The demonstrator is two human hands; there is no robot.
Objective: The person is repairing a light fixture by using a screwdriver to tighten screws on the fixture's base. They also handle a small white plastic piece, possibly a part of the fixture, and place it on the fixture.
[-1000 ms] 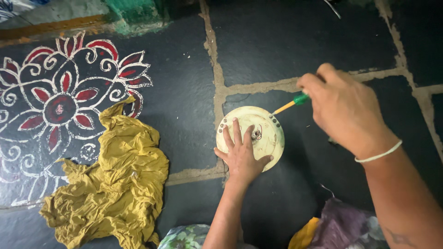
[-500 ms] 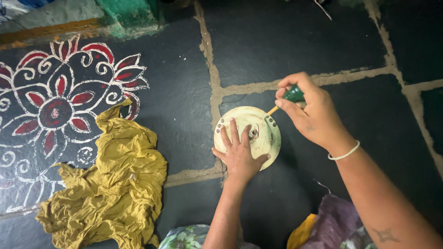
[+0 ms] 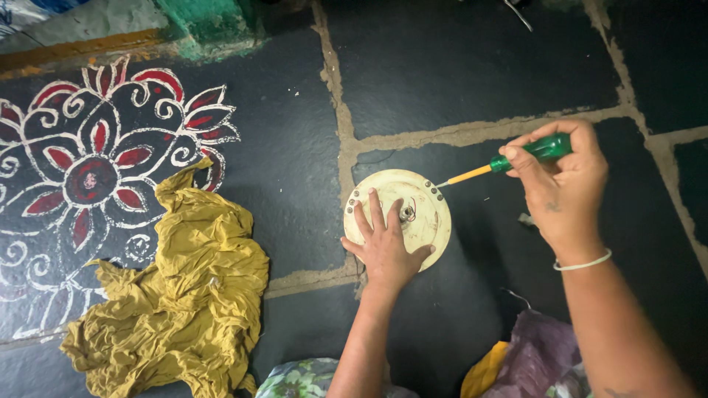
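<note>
1. Dark stone slabs point(image 3: 457, 66) with pale mortar joints made up the floor under you, and a red and white flower pattern point(image 3: 96, 169) was painted on it off to your left.
2. Your left hand point(image 3: 383, 247) lay flat on the cream round plate point(image 3: 424, 203), fingers spread and pressed down, closed on nothing; it pinned the plate to the floor, which sat on a slab just right of a vertical mortar joint.
3. Your right hand point(image 3: 560, 180) was wrapped tight around the green handle of the screwdriver point(image 3: 509, 163), whose yellow shaft slanted down to the left until its tip met the plate's upper right rim.
4. Small screws showed around that rim, several at the upper left and a few at the upper right beside the tip. Whether any was loosened or already out, you could not have told from this view.
5. At the plate's centre stood a small metal hub point(image 3: 406, 214) with a bit of wire, uncovered between your fingers.
6. Judged from that, the work on the rim screws looked early or midway: the tool was engaged at one screw, the others sat in place, and the plate remained whole.
7. A crumpled mustard-yellow cloth point(image 3: 184, 295) lay well to the left of the plate, touched by neither hand.
</note>
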